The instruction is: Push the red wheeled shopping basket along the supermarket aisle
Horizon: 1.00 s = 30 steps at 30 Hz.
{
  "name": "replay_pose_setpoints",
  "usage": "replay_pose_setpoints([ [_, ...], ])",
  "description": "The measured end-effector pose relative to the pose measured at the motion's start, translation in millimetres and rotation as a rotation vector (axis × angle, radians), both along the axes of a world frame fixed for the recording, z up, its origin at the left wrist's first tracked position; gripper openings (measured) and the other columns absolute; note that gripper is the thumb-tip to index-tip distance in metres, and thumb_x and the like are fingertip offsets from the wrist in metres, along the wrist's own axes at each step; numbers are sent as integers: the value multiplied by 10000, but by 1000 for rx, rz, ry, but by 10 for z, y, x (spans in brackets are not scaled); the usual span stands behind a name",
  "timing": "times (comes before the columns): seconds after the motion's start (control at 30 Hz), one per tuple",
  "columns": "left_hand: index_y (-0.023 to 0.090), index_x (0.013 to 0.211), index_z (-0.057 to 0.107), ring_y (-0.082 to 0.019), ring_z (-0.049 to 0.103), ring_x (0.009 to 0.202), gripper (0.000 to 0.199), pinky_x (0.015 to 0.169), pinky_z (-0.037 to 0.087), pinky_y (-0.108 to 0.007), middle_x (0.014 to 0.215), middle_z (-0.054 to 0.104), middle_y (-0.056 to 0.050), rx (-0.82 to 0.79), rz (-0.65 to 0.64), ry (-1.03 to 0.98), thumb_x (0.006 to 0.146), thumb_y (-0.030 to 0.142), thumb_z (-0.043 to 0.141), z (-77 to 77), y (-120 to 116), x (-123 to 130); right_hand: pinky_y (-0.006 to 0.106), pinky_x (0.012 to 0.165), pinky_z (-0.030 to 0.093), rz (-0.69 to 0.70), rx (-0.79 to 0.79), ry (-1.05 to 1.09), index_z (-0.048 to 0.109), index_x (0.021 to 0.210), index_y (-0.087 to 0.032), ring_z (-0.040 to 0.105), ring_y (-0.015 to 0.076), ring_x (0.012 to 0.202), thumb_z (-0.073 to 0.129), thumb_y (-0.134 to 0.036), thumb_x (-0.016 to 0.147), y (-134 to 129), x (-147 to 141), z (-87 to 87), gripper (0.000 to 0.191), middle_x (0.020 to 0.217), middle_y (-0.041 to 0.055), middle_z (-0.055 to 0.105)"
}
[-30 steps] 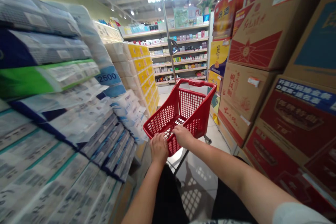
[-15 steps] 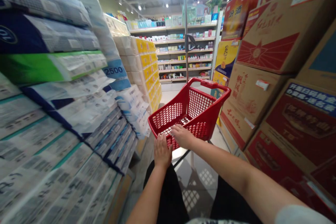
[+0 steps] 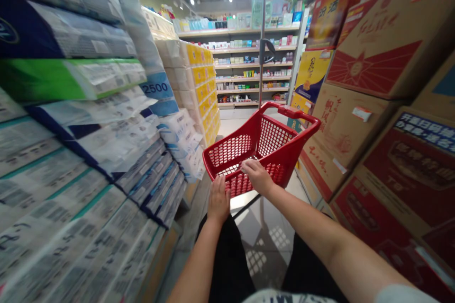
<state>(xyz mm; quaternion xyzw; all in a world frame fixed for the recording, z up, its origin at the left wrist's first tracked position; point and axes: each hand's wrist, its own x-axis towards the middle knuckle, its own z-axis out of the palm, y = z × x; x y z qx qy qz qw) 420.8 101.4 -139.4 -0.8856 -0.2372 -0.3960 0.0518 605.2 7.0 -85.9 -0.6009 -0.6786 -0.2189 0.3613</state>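
Note:
A red plastic shopping cart point(image 3: 284, 163) stands in front of me at a slant, its basket showing nothing inside and its handle at the far upper right. My left hand point(image 3: 218, 200) lies against the near left corner of the basket, fingers stretched out and close together. On the near rim, a little to the right, rests my right hand point(image 3: 256, 175), its fingers curled over the edge. The undersides of the fingers are hidden.
Stacked paper packs point(image 3: 99, 151) line the left side, with yellow-sided packs point(image 3: 204, 99) beyond. Cardboard boxes point(image 3: 355, 128) are piled on the right. A metal pole point(image 3: 262, 75) rises behind the cart, before shelves of small goods point(image 3: 234, 49).
In the picture, the cart has shifted slightly right and up, with its handle end higher. My right hand has moved right and up along with the rim, a bit farther from my left hand.

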Motion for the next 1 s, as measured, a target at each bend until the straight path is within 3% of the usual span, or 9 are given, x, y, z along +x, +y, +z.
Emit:
replay_pose_setpoints([
  [0.1, 102, 1462, 289, -250, 411, 1350, 531, 1111, 372, -446, 1353, 532, -164, 21, -5, 18, 946, 179, 388, 27, 60, -42, 380, 989, 452, 211, -83, -181, 645, 1080, -153, 518, 208, 1109, 436, -145, 951, 39, -86, -143, 246, 1099, 104, 623],
  [0.17, 96, 1469, 284, -256, 385, 1368, 549, 1131, 337, -454, 1376, 519, -159, 43, 26, 64, 933, 147, 385, 24, 33, -55, 357, 937, 480, 266, -111, -238, 658, 1025, -152, 545, 192, 1020, 429, -149, 955, 102, -154, -226, 239, 1045, 93, 640],
  [0.37, 97, 1524, -5, -267, 175, 1454, 700, 1162, 263, -470, 1534, 296, -167, 76, 217, 119, 969, 246, 395, -138, -165, -35, 349, 864, 497, 228, -180, -282, 663, 987, -152, 540, 200, 982, 457, -170, 949, 214, -250, -366, 210, 1035, 104, 638],
  [0.53, 128, 1519, -48, -278, 116, 1463, 743, 1178, 198, -522, 1560, 217, -164, 43, 264, 112, 971, 311, 418, -232, -148, -30, 357, 946, 477, 207, -150, -178, 657, 1043, -175, 508, 200, 1108, 484, -187, 945, 222, -289, -575, 199, 1136, 110, 625],
  [0.73, 137, 1525, -12, -268, 219, 1444, 721, 1174, 234, -499, 1515, 341, -166, 37, 266, 94, 965, 247, 428, -132, -62, -37, 327, 923, 488, 153, -261, -149, 667, 1061, -185, 522, 197, 1103, 507, -151, 927, 295, -242, -744, 212, 1138, 89, 637],
  [0.9, 136, 1522, 175, -280, 262, 1429, 678, 1180, 238, -492, 1480, 387, -166, -49, 272, 114, 904, 151, 455, -22, 4, -19, 326, 885, 498, 126, -430, -121, 662, 1094, -214, 539, 203, 1088, 537, -123, 899, 322, -206, -677, 249, 1106, 70, 650],
  [1.0, 139, 1496, 278, -296, 243, 1434, 654, 1186, 210, -512, 1484, 380, -159, -75, 275, 133, 869, 127, 466, 91, 33, 80, 342, 939, 470, 156, -341, -106, 650, 1126, -202, 521, 206, 1123, 503, -140, 923, 336, -195, -602, 259, 1145, 79, 636],
])
